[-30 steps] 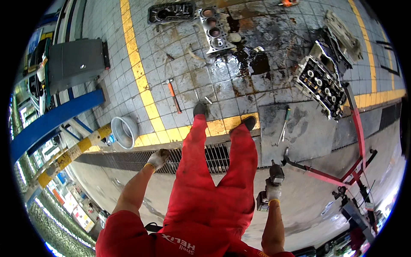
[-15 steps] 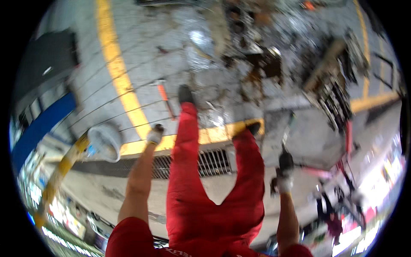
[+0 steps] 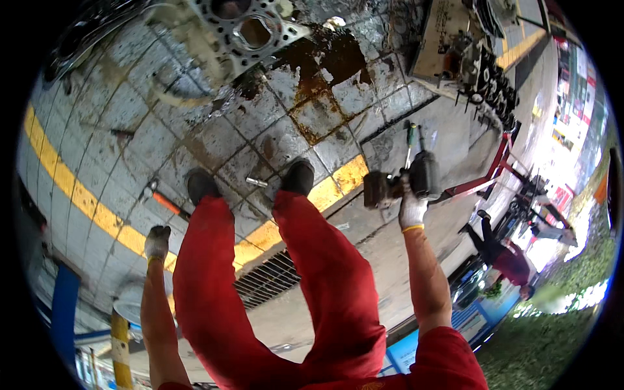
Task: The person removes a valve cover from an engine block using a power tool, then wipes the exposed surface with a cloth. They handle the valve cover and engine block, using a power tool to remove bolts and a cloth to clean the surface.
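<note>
My right hand, in a pale glove, grips a dark cordless impact wrench with a battery block at its left, held out to the right of my legs. My left hand, also gloved with dark fingertips, hangs closed by my left leg; any contents are hidden. Near it on the tiles lies an orange-handled hammer. A small metal piece rests between my dark shoes. Beyond the wrench are a green-handled screwdriver and an engine head at the right.
A metal engine block or plate stands ahead beside oily stains. A floor drain grate runs under me. A red-and-black stand is at right, a person behind it. A blue beam and striped post are at left.
My view has swung round and forward toward the engine parts, my feet now nearer them. The wrench has risen and shifted ahead in my right hand. The distant person shows more fully.
</note>
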A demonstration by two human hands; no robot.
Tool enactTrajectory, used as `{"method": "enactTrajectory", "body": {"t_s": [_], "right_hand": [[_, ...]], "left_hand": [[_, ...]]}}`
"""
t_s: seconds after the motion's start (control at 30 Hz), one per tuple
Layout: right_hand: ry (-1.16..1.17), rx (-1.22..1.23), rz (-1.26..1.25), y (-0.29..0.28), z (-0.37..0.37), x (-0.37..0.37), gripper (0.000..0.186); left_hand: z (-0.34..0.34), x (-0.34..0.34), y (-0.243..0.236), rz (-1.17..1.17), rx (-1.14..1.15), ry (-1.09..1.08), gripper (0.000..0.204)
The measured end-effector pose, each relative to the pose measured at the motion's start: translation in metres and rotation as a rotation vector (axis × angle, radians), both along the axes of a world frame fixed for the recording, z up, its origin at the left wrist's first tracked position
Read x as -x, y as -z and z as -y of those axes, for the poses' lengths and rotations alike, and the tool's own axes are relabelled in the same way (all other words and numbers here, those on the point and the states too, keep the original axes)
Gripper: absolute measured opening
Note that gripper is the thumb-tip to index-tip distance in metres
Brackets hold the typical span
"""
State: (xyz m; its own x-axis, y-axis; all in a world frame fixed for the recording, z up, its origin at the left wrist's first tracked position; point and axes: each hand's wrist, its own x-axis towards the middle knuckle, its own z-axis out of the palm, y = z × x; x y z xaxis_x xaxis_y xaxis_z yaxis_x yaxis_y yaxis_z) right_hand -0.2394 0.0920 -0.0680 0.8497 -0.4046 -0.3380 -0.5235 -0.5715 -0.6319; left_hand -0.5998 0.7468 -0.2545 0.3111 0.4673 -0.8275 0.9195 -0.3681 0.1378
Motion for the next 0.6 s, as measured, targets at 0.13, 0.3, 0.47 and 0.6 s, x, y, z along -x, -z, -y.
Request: {"method": "enactTrajectory", "body": {"t_s": [0.13, 0.3, 0.47, 0.6], "right_hand": [[0.259, -0.27, 0.236, 0.071, 0.057, -0.016, 0.048], [0.434, -0.513, 0.483, 0.107, 0.088, -0.055, 0.042], [0.238, -0.38, 0.743, 0.161, 0.028, -0.094, 0.033], [0.14, -0.584, 0.6, 0.203, 0.155, -0.093, 0.038]], "left_hand": [[-0.002, -0.023, 0.028, -0.133, -0.019, 0.252, 0.071], [-0.006, -0.002, 0.07, -0.016, -0.26, 0.259, 0.092], [-0.008, 0.016, 0.06, -0.185, -0.262, 0.257, 0.087], [0.015, -0.06, 0.068, -0.149, -0.235, 0.306, 0.085]]}}
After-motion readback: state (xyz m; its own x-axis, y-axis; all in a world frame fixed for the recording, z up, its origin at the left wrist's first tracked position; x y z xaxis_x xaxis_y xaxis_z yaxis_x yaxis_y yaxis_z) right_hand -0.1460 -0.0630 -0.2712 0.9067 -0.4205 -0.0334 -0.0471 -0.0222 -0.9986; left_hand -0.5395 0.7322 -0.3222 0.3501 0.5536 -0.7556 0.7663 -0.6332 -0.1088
